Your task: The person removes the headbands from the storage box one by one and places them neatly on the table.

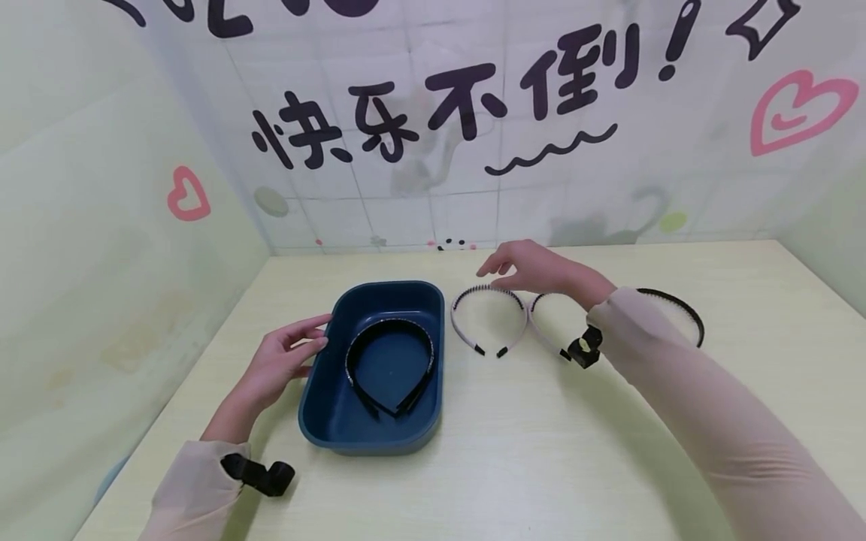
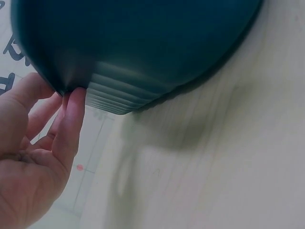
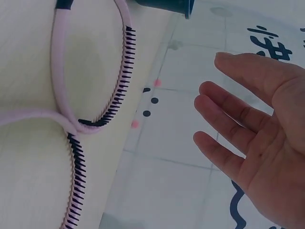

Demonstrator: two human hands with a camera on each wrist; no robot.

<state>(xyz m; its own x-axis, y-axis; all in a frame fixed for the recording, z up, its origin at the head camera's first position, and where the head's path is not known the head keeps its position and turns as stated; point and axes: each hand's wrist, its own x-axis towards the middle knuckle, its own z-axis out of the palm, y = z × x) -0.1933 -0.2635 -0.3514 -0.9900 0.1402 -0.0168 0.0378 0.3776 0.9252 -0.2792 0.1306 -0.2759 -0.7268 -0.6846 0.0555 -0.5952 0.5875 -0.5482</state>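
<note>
Toward the far side of the table (image 1: 501,466), my right hand (image 1: 531,264) hangs in the air above the headbands, its fingers loosely extended and spread, with nothing in them. On the left, my left hand (image 1: 279,362) grips the left rim of the blue bin (image 1: 330,417), thumb over the edge and fingers against the outer wall; I take this as steadying it.

As I judge it, the work is partway along. Inside the bin lies black headband material, its ends pointing near; I read it as at least one black headband (image 1: 414,392), though the doubled ends leave me unable to tell whether there are more. Outside, on the table to the right of the bin, three headbands are left: the left pink headband (image 1: 454,319), the middle pink headband (image 1: 543,335), which touches it side to side, and the right black headband (image 1: 679,302), partly hidden by my right sleeve (image 1: 710,421).

The left pink headband is the one closest to my right hand. Its toothed arch faces far and its dark tips point near, just beside the bin's right wall. My hand is above and beyond that arch; the right wrist view shows a gap between fingers and headband, so I have not grasped it.
</note>
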